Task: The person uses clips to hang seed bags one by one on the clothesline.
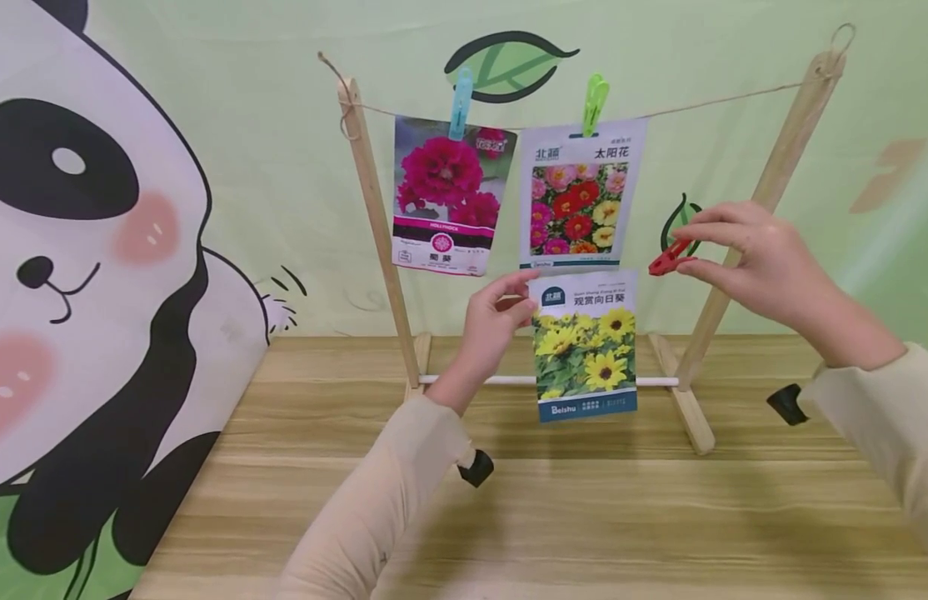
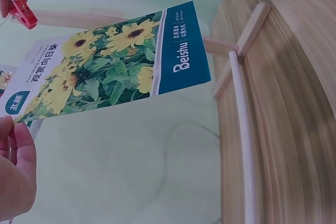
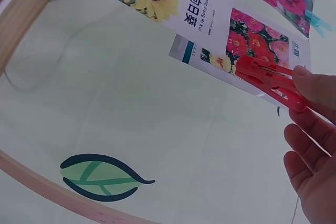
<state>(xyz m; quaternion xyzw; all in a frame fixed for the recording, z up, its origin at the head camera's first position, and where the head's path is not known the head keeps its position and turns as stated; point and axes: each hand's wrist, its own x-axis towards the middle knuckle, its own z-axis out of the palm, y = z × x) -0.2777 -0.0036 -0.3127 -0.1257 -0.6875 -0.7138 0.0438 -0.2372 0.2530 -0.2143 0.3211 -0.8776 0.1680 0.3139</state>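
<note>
My left hand [image 1: 491, 332] pinches the upper left corner of a seed packet [image 1: 586, 354] with yellow sunflowers on it. The packet hangs below the twine, in front of the rack. In my right hand [image 1: 771, 262] a red clothespin [image 1: 668, 255] is held between thumb and fingers, right of the packet and apart from it. The right wrist view shows the red clothespin [image 3: 270, 81] up close. On the twine hang a hollyhock packet [image 1: 449, 192] under a blue clothespin [image 1: 460, 103] and a mixed-flower packet [image 1: 581, 200] under a green clothespin [image 1: 595, 105].
A wooden rack has a left post [image 1: 377, 225] and a right post [image 1: 771, 192], with twine [image 1: 726, 100] strung between their tops. A white rod [image 1: 501, 380] joins the posts low down. The rack stands on a wood-grain table [image 1: 584, 517] before a panda-print backdrop [image 1: 299, 208].
</note>
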